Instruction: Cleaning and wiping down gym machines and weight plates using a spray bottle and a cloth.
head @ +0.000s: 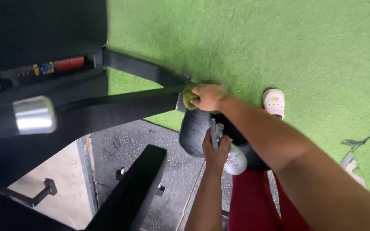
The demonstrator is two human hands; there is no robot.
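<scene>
Looking down from head height, saw the right hand (208, 97) closed over a green cloth (189, 99), pressing it against the end of a black steel beam (120, 107) that ran from the left of the scene toward the middle. Fingers of that hand curled tight round the cloth, knuckles up, forearm stretching back to the near right corner. Just below it, nearer, the left hand (216, 150) wrapped round the neck of a white spray bottle (235, 161), fingers closed on the grey trigger part, body of the bottle pointing down and to the right. Long axis of the beam lay nearly level across the picture, rising slightly to the right, with the cloth sitting at its right end; of the two hands, the right one was on the beam, the left one held apart from it, underneath. Behind both hands hung a rounded black pad (195, 130), part hidden. Farther left, a shiny metal bar end (35, 114) stood out close to the camera, blurred. Green turf (279, 42) covered the far floor, dark speckled rubber flooring (120, 145) the near part. One pale clog-type shoe (274, 102) rested on the turf just right of the right wrist, red trousers (253, 201) below.
</scene>
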